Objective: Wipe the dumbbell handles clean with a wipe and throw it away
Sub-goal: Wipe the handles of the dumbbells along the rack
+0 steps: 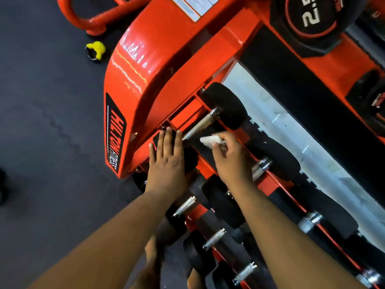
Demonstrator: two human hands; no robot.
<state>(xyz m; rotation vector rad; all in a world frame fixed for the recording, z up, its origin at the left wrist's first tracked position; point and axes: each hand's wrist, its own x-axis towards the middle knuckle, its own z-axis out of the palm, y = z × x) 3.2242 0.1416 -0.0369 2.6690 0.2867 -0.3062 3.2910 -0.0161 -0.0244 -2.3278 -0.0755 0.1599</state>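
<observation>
Low in the frame, several racked dumbbells (214,238) show bare metal handles, seemingly awaiting wiping. At centre, the left hand (166,163) lies flat, fingers straight, on a dumbbell's black head; the right hand (231,161) pinches the white wipe (210,140) just beside its handle (200,126). Disposal remains. The orange rack (158,65) crowds the upper frame; open floor (45,122) spreads left.

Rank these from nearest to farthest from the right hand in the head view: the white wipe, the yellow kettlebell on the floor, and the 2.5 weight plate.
1. White wipe: pinched in the right hand itself, beside the dumbbell handle.
2. 2.5 weight plate: top right, on the orange rack.
3. Yellow kettlebell: on the floor, far upper left.
</observation>
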